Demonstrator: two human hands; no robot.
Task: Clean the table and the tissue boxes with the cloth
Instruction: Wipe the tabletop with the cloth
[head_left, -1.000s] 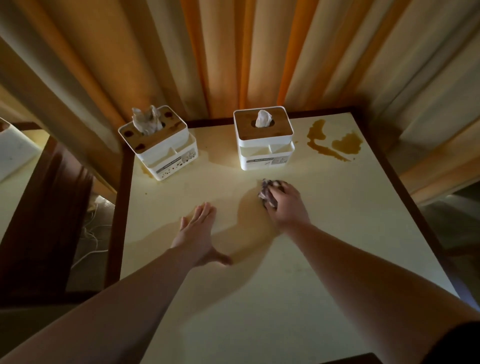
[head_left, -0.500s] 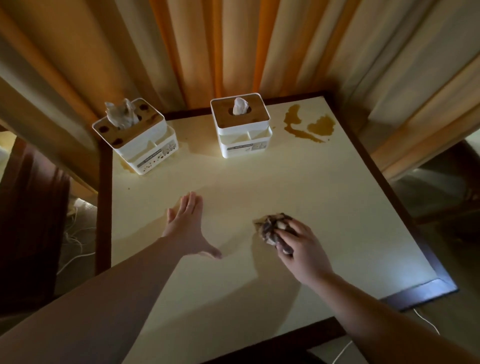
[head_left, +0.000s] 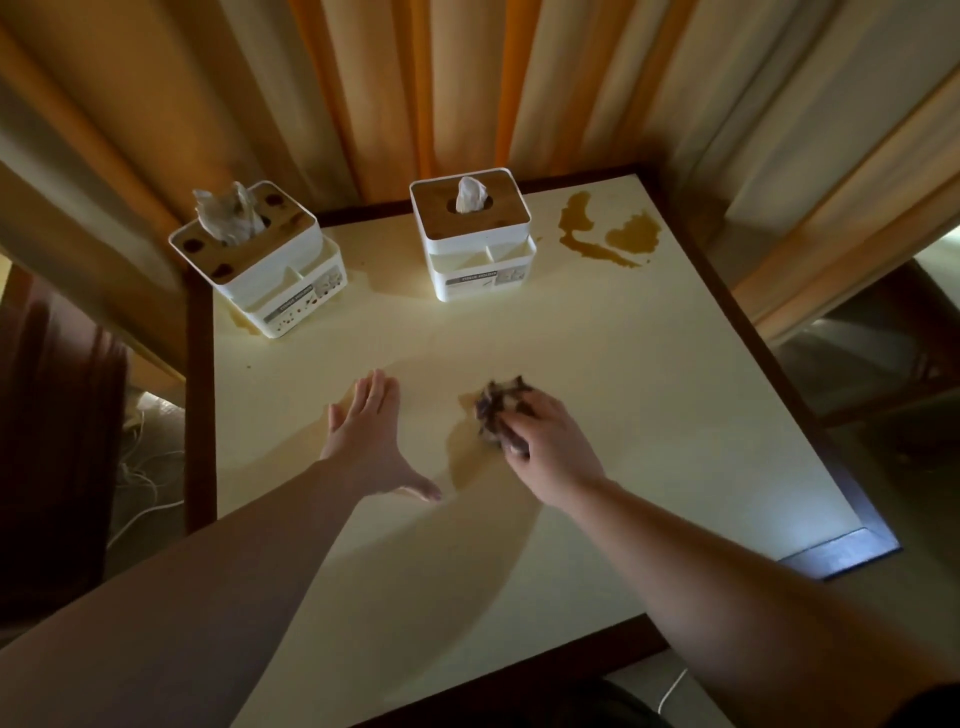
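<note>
One soft, light cloth (head_left: 501, 413) balled in my right hand (head_left: 545, 447), gripped from above; left hand (head_left: 366, 441) lies flat and empty on the table (head_left: 649, 374).

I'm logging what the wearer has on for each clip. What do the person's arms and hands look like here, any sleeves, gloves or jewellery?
Both forearms are bare up to the frame edge. The left hand and right hand have no gloves, and no watch or bracelet shows. A dark edge at the lower right corner may be a sleeve; rings are too small to tell.
</note>
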